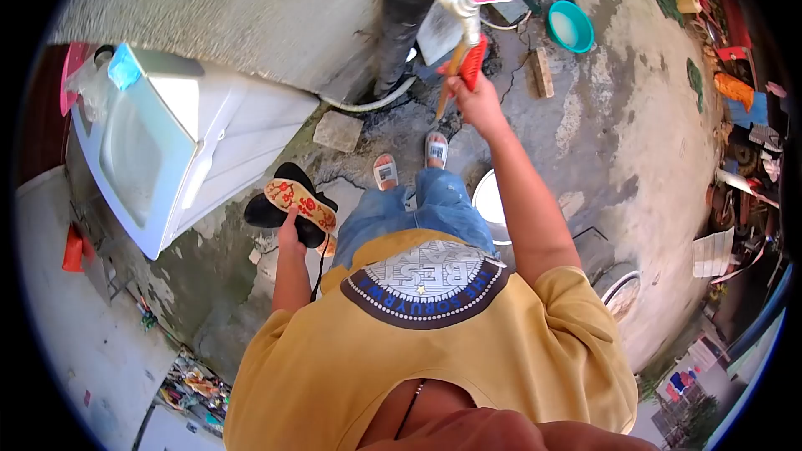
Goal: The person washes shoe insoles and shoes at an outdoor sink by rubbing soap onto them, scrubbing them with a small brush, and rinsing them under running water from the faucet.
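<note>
My left hand [290, 235] is closed on a pair of black shoes [280, 207] at my left side. A cream sole with a red pattern [302, 203] faces up, and part of a second one shows behind my wrist. My right hand [476, 104] reaches forward, its fingers wrapped round a red brush [473, 63] with a tan strip along one side. The brush is right below the spout of a white tap [464, 12] with a pink-and-white lever. Whether the tap's water is running, I cannot tell.
To the left stands a white washing machine [234, 121], with a pale hose [372, 106] near it. A stone block [337, 131], a brick [543, 73], a teal basin [590, 33] and a white bucket [489, 200] are on the wet concrete. Clutter lines the right side.
</note>
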